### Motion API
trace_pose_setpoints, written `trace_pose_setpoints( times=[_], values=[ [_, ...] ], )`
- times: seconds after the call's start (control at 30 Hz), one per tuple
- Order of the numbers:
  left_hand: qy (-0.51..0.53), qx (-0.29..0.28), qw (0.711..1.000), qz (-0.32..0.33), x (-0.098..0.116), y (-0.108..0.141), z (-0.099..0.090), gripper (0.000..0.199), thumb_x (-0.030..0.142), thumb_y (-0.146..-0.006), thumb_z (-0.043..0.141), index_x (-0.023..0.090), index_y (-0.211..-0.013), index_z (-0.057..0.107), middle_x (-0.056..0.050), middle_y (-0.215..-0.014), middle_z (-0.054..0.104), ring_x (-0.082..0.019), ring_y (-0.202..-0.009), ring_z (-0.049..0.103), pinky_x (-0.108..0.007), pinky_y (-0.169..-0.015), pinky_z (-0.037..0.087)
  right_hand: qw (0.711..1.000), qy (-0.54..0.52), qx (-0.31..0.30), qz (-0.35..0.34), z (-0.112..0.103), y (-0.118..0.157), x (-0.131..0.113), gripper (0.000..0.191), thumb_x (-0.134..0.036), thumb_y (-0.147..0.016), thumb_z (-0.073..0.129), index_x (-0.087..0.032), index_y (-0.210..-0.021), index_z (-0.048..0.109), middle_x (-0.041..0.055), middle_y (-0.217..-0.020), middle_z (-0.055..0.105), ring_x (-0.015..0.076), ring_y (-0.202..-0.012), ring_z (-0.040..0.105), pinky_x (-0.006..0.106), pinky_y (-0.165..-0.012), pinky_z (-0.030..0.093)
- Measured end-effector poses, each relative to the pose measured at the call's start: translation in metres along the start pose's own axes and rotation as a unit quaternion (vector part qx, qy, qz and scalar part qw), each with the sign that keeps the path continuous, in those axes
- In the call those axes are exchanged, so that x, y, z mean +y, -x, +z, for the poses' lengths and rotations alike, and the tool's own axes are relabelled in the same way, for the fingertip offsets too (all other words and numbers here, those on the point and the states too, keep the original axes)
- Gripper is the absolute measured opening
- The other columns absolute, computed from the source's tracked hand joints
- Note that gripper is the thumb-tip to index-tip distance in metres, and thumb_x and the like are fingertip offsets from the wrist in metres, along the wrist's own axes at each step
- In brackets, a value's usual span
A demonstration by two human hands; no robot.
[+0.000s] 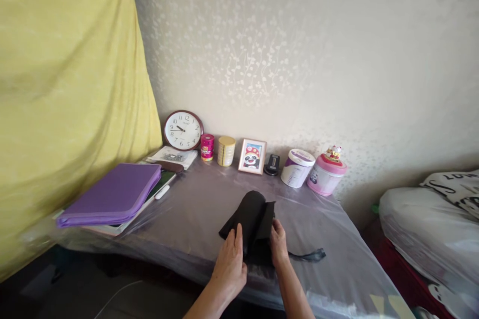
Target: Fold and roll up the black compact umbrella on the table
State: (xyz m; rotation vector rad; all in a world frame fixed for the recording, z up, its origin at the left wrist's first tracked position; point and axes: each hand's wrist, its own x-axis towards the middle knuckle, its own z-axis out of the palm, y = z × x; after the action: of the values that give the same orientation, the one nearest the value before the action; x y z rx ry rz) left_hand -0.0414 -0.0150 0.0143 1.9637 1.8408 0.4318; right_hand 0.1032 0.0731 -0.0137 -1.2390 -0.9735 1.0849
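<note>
Atop plastic-covered grey table, steadies black fabric-like roll with open left hand, grips flap with right hand, seemingly against unrolling.

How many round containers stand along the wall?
4: magenta tin and yellow tin left of the picture frame; white-purple tub and pink tub to its right.

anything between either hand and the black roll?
Nothing visible. The left hand lies against the near left side of the black roll; the right hand is at its raised flap. The loose strap lies off to the right, blocking neither.
</note>
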Motion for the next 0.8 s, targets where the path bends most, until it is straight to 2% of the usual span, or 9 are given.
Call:
trace_pose_setpoints(
  times=[0.1,0.2,0.27,0.37,0.47,0.6,0.8],
  values=[
    [-0.002,-0.002,1.000,0.002,0.000,0.000,0.000,0.087,0.004,-0.066,0.044,0.009,-0.141,0.000,-0.015,-0.147,0.021,-0.021,-0.134,0.022,-0.028,-0.106,0.022,0.999,0.017,-0.020,-0.045,-0.001,-0.002,0.008,0.029,-0.037,-0.065,0.060,-0.019,-0.088,0.062,0.0043,-0.083,0.068,0.0194,-0.072,0.062,0.028,-0.061,0.050],
    [-0.005,0.002,1.000,-0.002,0.000,-0.001,0.001,0.087,0.005,-0.066,0.044,0.009,-0.141,0.002,-0.014,-0.147,0.021,-0.020,-0.134,0.021,-0.027,-0.107,0.022,0.993,0.100,0.002,-0.069,0.004,-0.009,0.009,0.030,-0.038,-0.067,0.054,-0.019,-0.090,0.062,0.0053,-0.084,0.067,0.0209,-0.075,0.062,0.031,-0.064,0.050],
    [-0.011,0.009,1.000,0.000,0.000,-0.002,0.003,0.086,0.005,-0.065,0.044,0.009,-0.141,0.005,-0.013,-0.147,0.020,-0.019,-0.134,0.021,-0.027,-0.107,0.021,0.982,0.158,0.023,-0.099,0.006,-0.013,0.010,0.033,-0.037,-0.070,0.050,-0.019,-0.095,0.062,0.0076,-0.091,0.067,0.0218,-0.082,0.062,0.034,-0.073,0.050],
    [-0.027,0.011,1.000,0.000,-0.002,-0.002,0.006,0.081,0.005,-0.064,0.043,0.007,-0.140,0.015,-0.013,-0.148,0.020,-0.021,-0.135,0.021,-0.028,-0.108,0.019,0.964,0.202,0.031,-0.171,0.010,-0.018,0.017,0.036,-0.035,-0.075,0.043,-0.017,-0.103,0.060,0.0110,-0.110,0.062,0.0219,-0.101,0.058,0.038,-0.092,0.044],
    [-0.028,0.003,1.000,-0.006,-0.003,-0.003,0.008,0.073,0.007,-0.066,0.043,0.004,-0.137,0.024,-0.016,-0.146,0.021,-0.022,-0.134,0.021,-0.029,-0.108,0.019,0.945,0.226,0.032,-0.235,0.015,-0.022,0.023,0.039,-0.035,-0.081,0.038,-0.017,-0.109,0.058,0.0119,-0.123,0.055,0.0213,-0.115,0.049,0.041,-0.102,0.035],
    [-0.014,0.013,1.000,0.002,-0.003,-0.003,0.007,0.075,0.007,-0.065,0.045,0.008,-0.137,0.025,-0.014,-0.146,0.023,-0.022,-0.132,0.027,-0.029,-0.107,0.021,0.923,0.268,0.019,-0.276,0.025,-0.029,0.024,0.044,-0.038,-0.086,0.035,-0.014,-0.115,0.057,0.0147,-0.129,0.051,0.0222,-0.120,0.045,0.044,-0.104,0.032],
    [-0.009,0.032,0.999,0.018,-0.003,-0.001,0.003,0.079,0.007,-0.062,0.046,0.007,-0.137,0.022,-0.014,-0.140,0.032,-0.021,-0.129,0.030,-0.027,-0.105,0.024,0.883,0.350,-0.028,-0.312,0.039,-0.035,0.012,0.049,-0.041,-0.091,0.030,-0.010,-0.119,0.056,0.0158,-0.134,0.047,0.0225,-0.126,0.040,0.042,-0.104,0.032]
  ],
)
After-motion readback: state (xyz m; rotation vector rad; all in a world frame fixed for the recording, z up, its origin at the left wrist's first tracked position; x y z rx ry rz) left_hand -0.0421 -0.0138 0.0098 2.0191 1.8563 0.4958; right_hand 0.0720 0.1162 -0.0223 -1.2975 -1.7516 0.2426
